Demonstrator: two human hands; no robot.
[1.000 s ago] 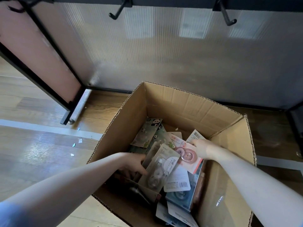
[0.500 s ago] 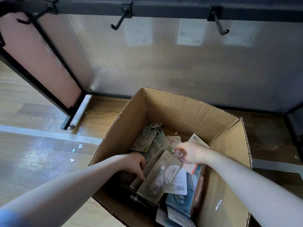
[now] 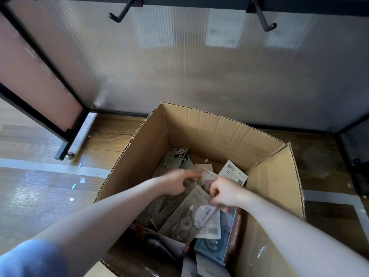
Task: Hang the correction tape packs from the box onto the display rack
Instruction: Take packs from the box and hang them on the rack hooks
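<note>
Fingers first: the right hand (image 3: 223, 193) is curled tight, pinching the pink-fronted pack (image 3: 207, 176), while the left hand (image 3: 177, 183) reaches beside it with fingers loosely bent, tips touching the packs; whether it grips anything, I can't tell. Widest in shot, the display rack (image 3: 199, 66) with its ribbed panel, two bare hooks (image 3: 263, 19) up top. Below it the open cardboard box (image 3: 269, 162) on the wooden floor. Inside, correction tape packs (image 3: 191, 218) lie jumbled, a panda-printed one (image 3: 177, 154) at the back.
</note>
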